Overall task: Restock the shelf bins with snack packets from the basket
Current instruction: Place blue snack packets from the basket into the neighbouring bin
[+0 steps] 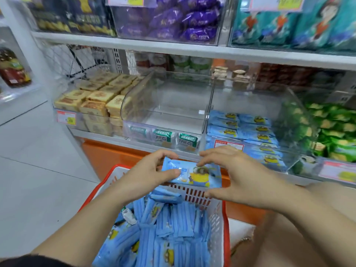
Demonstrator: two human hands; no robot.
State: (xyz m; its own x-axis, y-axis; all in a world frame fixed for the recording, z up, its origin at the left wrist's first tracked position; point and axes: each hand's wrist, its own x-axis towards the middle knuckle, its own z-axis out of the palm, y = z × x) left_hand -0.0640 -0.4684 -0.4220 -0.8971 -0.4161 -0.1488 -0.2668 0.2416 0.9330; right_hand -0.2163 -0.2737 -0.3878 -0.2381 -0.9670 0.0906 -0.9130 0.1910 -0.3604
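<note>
Blue packet (194,175) | left hand (152,170) pinches left end, right hand (231,174) curls round right end | risk: slick wrapper may slip, falling beside basket (225,218)

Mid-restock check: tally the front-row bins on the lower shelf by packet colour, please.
Tan-packet bin: 1
Green-and-white-packet bin, nearly empty: 1
Blue-packet bin: 1
Green-packet bin: 1
Total: 4

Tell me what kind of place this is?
Probably a small shop: clear shelf bins hold wrapped snacks, price tags hang on their fronts, and a red basket holds more blue packets.
</note>
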